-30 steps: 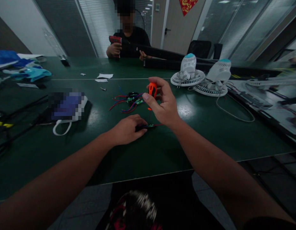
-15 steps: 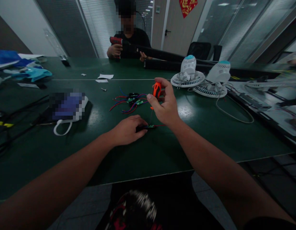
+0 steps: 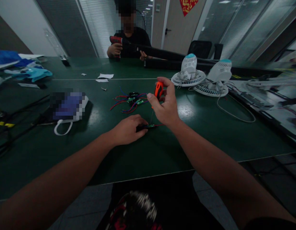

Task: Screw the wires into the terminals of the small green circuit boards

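My right hand point(image 3: 165, 105) grips an orange-handled screwdriver point(image 3: 158, 89) upright, its thin shaft pointing down at a small green circuit board point(image 3: 151, 126) with red wires on the green table point(image 3: 162, 150). My left hand point(image 3: 127, 129) lies curled on the table and pinches the left end of that board, holding it down. Just beyond lies a loose bundle of more small boards with red, blue and black wires point(image 3: 130, 100).
Two white desk fans point(image 3: 200, 76) lie at the right with a cable. A pouch with a white strap point(image 3: 66, 107) lies at the left, blue cloth point(image 3: 30, 72) further back. Across the table a person holds a red power tool point(image 3: 115, 40) on a long black bar.
My right hand with the screwdriver has shifted slightly to the right and the handle has tilted a little. My left hand has stayed on the board.
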Demonstrator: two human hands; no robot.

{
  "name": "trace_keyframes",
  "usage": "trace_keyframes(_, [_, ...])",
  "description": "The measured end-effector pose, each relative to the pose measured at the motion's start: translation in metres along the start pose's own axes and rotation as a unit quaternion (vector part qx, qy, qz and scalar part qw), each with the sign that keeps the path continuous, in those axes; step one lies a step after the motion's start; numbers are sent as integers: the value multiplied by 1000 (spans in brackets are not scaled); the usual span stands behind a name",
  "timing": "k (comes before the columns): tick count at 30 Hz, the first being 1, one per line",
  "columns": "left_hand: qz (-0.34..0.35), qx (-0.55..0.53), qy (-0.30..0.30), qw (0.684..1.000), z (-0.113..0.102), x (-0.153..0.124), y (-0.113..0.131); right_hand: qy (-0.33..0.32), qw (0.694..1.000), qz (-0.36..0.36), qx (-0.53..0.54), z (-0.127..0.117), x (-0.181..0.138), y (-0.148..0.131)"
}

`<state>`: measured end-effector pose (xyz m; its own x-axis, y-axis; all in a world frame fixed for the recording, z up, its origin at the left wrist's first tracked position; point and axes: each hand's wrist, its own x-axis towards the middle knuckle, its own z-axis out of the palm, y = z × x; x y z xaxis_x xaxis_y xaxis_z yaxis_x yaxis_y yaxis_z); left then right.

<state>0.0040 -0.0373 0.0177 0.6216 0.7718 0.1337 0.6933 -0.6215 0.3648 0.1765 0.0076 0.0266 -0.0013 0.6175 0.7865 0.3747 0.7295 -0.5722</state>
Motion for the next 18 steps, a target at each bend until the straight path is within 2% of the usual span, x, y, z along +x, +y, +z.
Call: trace_keyframes(18, [3,0,3,1000,2,0,-3,-20,1000,11,18,2,-4,-5])
